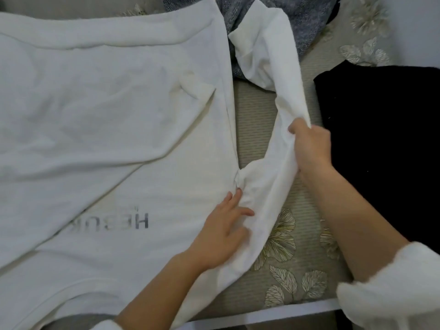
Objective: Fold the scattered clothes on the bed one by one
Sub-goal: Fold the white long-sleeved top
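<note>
Sweatshirt (107, 115) spread white across the left of the frame, one sleeve (266, 67) arcing from centre to upper middle.
Right hand (309, 148) clenches that sleeve midway (body lies to its left); left hand (219, 236), fingers flat, pins the armpit seam.

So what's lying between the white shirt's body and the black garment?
In the head view: its sleeve, gripped by the right hand, over patterned bedcover.

We see bed (257, 120) at frame centre, beige ribbed cover. We note pale leaf motifs (283, 236) at lower centre, more at upper right. White frame edge (262, 314) along bottom. Pale wall (421, 32) in upper right corner. Light soft, even.
</note>
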The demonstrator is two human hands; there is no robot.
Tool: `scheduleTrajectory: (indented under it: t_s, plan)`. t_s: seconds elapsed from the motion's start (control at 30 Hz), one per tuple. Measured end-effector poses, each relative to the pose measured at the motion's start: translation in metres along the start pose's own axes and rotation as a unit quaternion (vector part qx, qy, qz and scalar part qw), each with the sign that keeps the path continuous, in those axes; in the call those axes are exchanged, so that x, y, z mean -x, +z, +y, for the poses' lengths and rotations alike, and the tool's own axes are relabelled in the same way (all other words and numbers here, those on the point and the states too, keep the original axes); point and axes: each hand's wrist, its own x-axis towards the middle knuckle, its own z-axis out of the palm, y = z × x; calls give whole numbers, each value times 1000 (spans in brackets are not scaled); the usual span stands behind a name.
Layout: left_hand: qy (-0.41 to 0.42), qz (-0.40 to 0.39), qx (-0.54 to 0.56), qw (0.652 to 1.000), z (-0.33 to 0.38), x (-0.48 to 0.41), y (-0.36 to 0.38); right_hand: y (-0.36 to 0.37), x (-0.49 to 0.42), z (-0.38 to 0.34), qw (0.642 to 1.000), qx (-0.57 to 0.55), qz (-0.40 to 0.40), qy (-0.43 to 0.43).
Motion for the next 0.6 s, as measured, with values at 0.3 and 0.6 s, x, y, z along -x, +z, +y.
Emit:
scheduleTrajectory:
  t_s: [0.3,0.6]
  plan:
    - [-160,200,626,736,-22,12,-146,80,113,-13,864,181,-413,-221]
    - [-211,128,436,865,-40,5,-167,76,119,31,867,260,-402,-138]
